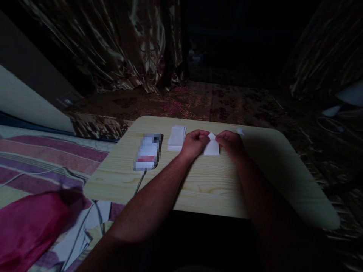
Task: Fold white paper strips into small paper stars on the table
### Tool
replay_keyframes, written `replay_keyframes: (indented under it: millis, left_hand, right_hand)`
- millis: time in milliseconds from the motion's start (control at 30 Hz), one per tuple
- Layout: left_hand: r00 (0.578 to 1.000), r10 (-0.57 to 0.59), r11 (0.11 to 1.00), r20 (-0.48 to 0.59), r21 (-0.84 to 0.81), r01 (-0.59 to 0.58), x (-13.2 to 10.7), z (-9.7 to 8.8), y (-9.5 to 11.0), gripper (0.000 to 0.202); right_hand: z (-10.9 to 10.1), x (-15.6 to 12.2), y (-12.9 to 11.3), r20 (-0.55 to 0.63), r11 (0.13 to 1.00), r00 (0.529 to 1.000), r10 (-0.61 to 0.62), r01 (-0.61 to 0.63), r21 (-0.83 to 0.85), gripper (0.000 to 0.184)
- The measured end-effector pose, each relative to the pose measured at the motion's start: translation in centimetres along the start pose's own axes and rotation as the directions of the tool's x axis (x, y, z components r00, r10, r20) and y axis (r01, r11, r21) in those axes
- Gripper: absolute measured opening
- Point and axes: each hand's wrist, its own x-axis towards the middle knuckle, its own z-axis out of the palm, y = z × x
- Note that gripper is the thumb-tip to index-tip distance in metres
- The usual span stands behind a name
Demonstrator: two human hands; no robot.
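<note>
A small sheet of white paper (211, 148) lies on the wooden tabletop, its top end folded to a point. On its left edge, near the fold, my left hand (195, 142) is closed with thumb and fingers pinching the paper. My right hand (231, 142) pinches the opposite side at about the same height. Just left of my left hand sits a stack of white paper slips (176, 136). Beyond my right hand lies a small folded white paper piece (239, 131), partly hidden by that hand.
A phone (147, 152), blurred out, lies on the table (210, 185) with a cable (138, 183) running off the front edge. Left of the table are a striped bedspread (51, 155), a pink cloth or bag (36, 226) and loose papers (75, 241). Patterned curtains (136, 41) hang behind.
</note>
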Motion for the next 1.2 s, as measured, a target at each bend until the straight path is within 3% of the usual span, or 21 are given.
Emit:
replay_keyframes:
  millis: [100,267,600,833,1033,1200]
  left_hand:
    - [0.995,0.044,0.998,0.085,-0.049,-0.04,-0.2,0.0,0.2,0.039]
    - [0.982,0.086,0.995,0.168,0.032,-0.092,-0.3,-0.2,0.3,0.019]
    - [0.996,0.049,0.994,0.074,0.097,-0.056,-0.2,-0.2,0.0,0.02]
    - [0.996,0.083,0.991,0.014,0.102,-0.084,-0.1,-0.1,-0.8,0.021]
    - [0.995,0.101,0.994,-0.027,0.056,-0.099,-0.2,0.1,-0.4,0.019]
    - [0.993,0.111,0.994,-0.045,0.02,-0.11,-0.2,0.1,-0.3,0.018]
  right_hand:
    - [0.0,-0.2,-0.3,0.033,0.996,0.998,-0.049,0.051,-0.072,0.014]
    - [0.1,-0.5,-0.5,0.068,0.994,0.996,-0.055,0.061,-0.092,0.015]
    - [0.2,-0.5,-0.8,0.027,0.997,0.999,-0.035,0.037,-0.072,0.016]
    - [0.6,-0.7,-0.9,0.002,0.997,0.999,-0.053,0.053,-0.062,0.014]
    - [0.7,-0.6,-1.0,0.016,0.998,1.0,-0.009,0.008,0.066,0.031]
    - [0.7,-0.6,-1.1,0.016,0.995,1.0,0.004,-0.005,0.099,0.025]
